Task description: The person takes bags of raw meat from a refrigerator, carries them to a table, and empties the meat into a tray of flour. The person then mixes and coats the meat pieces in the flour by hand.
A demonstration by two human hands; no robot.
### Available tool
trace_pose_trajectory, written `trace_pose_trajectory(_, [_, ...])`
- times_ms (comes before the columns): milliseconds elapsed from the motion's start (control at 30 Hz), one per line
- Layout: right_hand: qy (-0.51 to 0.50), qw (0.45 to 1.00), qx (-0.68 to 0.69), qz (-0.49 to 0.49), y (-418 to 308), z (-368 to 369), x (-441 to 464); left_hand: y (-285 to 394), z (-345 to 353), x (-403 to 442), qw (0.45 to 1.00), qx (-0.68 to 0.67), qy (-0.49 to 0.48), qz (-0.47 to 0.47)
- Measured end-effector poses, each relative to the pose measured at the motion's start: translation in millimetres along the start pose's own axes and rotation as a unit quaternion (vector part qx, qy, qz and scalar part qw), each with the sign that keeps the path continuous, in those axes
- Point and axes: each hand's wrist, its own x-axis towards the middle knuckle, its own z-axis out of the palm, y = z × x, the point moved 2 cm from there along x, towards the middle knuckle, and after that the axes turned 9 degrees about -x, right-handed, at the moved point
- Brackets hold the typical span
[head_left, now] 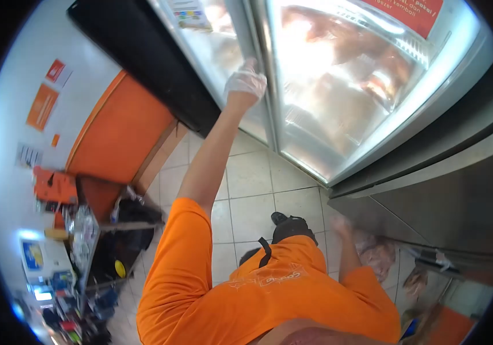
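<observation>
My left hand point(246, 81), in a clear plastic glove, reaches up to the metal frame between two glass freezer doors. Its fingers are curled round the door edge point(262, 69). Behind the right-hand glass point(338, 86) lie packs wrapped in clear plastic, partly washed out by glare. Low on the right, my right hand point(342, 225) is smeared by motion, and its fingers cannot be made out. Just right of that forearm shows a clear plastic bag point(377, 256) with pinkish contents; whether the hand touches it is unclear.
A dark grey steel cabinet point(425, 213) stands right of the freezer. At left are an orange wall panel point(123, 126), a black upright panel point(148, 63) and a cluttered metal rack point(94, 247). Pale floor tiles point(249, 178) lie between, with my shoe on them.
</observation>
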Motion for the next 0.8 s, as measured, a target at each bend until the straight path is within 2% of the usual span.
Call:
trace_pose_trajectory(33, [0.035,0.985,0.127,-0.11,-65.8,-29.4,9.3,-1.9,-17.4,15.2,0.986,-0.153,0.017,-0.069])
trace_pose_trajectory(67, [-0.054,0.995,0.02,-0.087,-107.7,-40.4,32.3,-3.3,-39.1,23.9,0.942,-0.304,0.029,-0.137])
trace_pose_trajectory(100, [0.01,0.989,0.023,-0.147,-155.5,-62.7,35.1,-3.8,-30.9,37.4,0.941,-0.316,0.034,-0.113])
trace_pose_trajectory(167, [0.011,0.971,0.217,-0.102,-217.7,-88.2,34.9,-13.2,9.6,62.3,0.893,-0.381,0.138,-0.193])
trace_pose_trajectory(200, [0.001,0.963,0.245,-0.111,-225.9,-82.0,52.9,-11.6,29.3,69.3,0.907,-0.308,0.252,-0.139])
trace_pose_trajectory(233, [0.001,0.954,0.278,-0.113,-226.1,-77.1,65.7,-7.7,56.2,81.3,0.894,-0.245,0.368,-0.073])
trace_pose_trajectory(267, [0.022,0.972,0.224,-0.069,-244.8,-101.8,59.1,-9.9,98.2,117.0,0.892,-0.368,0.259,-0.048])
trace_pose_trajectory(300, [0.026,0.985,0.166,-0.028,-268.0,-125.0,51.4,5.0,-9.4,63.6,0.808,-0.562,0.16,-0.07])
trace_pose_trajectory(333, [0.072,0.98,0.188,0.003,-275.0,-126.1,56.5,18.0,-0.6,74.7,0.805,-0.572,0.154,-0.032])
trace_pose_trajectory(400, [0.118,0.971,0.207,0.035,-298.1,-123.7,59.9,18.5,33.4,90.2,0.833,-0.466,0.297,0.034])
trace_pose_trajectory(433, [0.18,0.945,0.271,0.032,-317.8,-127.7,52.9,21.3,33.9,91.6,0.781,-0.584,0.221,-0.011])
trace_pose_trajectory(467, [0.239,0.911,0.334,0.032,-340.4,-112.4,41.0,26.6,50.9,91.8,0.83,-0.494,0.255,0.039])
trace_pose_trajectory(500, [0.242,0.908,0.339,0.037,-363.3,-99.4,37.3,35.6,94.9,120.0,0.746,-0.517,0.412,0.079])
trace_pose_trajectory(533, [0.244,0.903,0.346,0.067,-375.2,-97.0,33.6,34.4,87.1,124.2,0.825,-0.455,0.324,0.086])
trace_pose_trajectory(600, [0.265,0.897,0.341,0.1,-392.9,-89.5,25.4,2.0,11.1,55.4,0.718,-0.676,0.16,0.041])
trace_pose_trajectory(633, [0.274,0.883,0.363,0.118,-400.9,-76.1,16.9,-1.0,14.4,43.3,0.708,-0.687,0.159,0.047])
trace_pose_trajectory(700, [0.295,0.856,0.406,0.121,-403.3,-49.2,5.9,-3.2,24.8,10.8,0.65,-0.673,0.322,0.146])
trace_pose_trajectory(800, [0.315,0.869,0.336,0.181,-425.7,-33.4,-37.1,-11.1,22.1,-63.0,0.644,-0.662,0.335,0.188])
